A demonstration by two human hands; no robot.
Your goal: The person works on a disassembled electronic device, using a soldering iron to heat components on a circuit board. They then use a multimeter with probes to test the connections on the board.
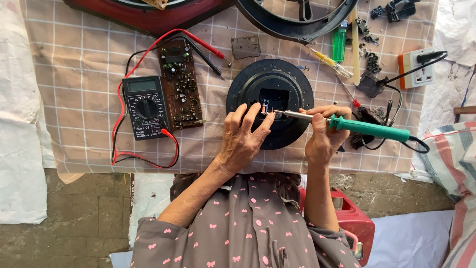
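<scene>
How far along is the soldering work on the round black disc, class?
Done: the brown circuit board and multimeter lie set aside. In hand: the right hand holds a green-handled soldering iron at the disc; the left hand steadies it. Left: the black ring lies apart.

Bare checked cloth [84,59] lies open at far left; the black digital multimeter [145,106] and brown circuit board [180,84] crowd the round black clock back [270,101].

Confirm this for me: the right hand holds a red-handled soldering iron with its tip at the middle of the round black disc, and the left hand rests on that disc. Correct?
Not quite. In the head view, the soldering iron in the right hand has a green handle, not red. Its tip is at the middle of the round black disc, and the left hand rests on that disc.
</scene>
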